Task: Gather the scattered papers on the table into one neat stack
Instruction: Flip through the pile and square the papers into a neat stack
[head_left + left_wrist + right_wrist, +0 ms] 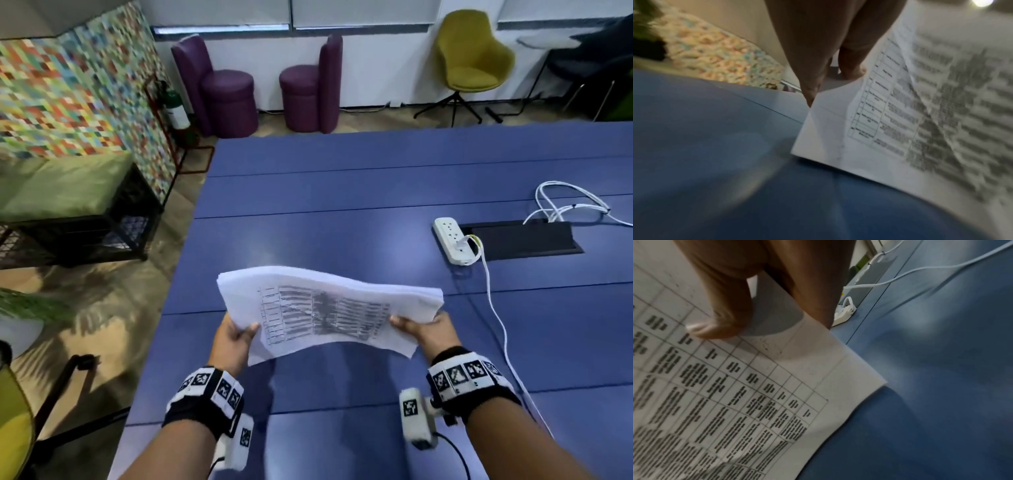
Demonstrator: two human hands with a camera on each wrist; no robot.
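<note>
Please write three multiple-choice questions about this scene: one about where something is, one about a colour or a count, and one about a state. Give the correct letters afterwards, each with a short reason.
1. Where is the power strip relative to the papers?
A. farther back and to the right
B. under them
C. on the floor

2. What colour is the table?
A. white
B. blue
C. green

3. How are the papers held?
A. lying flat on the table
B. by one hand only
C. lifted by both hands

Answers:
1 A, the strip lies beside the black cable hatch.
2 B, the whole top is blue.
3 C, the left hand and the right hand each grip a side, and the sheets sag between them.
</note>
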